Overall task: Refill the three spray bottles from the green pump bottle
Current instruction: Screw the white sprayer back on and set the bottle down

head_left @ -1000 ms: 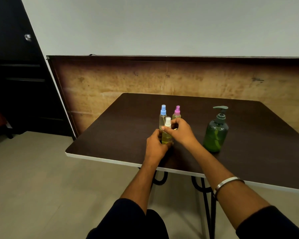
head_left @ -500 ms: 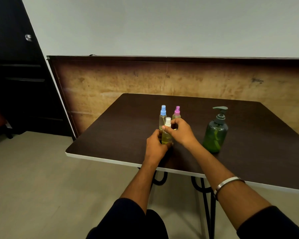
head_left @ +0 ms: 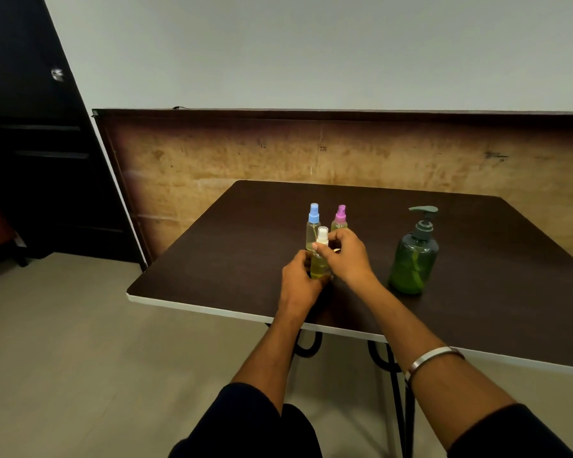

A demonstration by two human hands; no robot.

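Three small clear spray bottles stand close together near the middle of the dark table (head_left: 212, 259). The white-capped bottle (head_left: 320, 259), holding yellow liquid, is nearest me. My left hand (head_left: 300, 280) wraps its body from the left. My right hand (head_left: 346, 256) pinches the neck just below its white cap. Behind it stand the blue-capped bottle (head_left: 313, 223) and the pink-capped bottle (head_left: 340, 216), the latter partly hidden by my right hand. The green pump bottle (head_left: 414, 256) stands upright to the right, untouched.
The table's white front edge (head_left: 212, 310) runs close to my forearms. A brown wooden panel (head_left: 212, 160) lines the wall behind the table. A dark door (head_left: 30, 143) fills the left side.
Hardly anything differs: both hands stay on the white-capped bottle, with only a slight shift of my right fingers at its cap.
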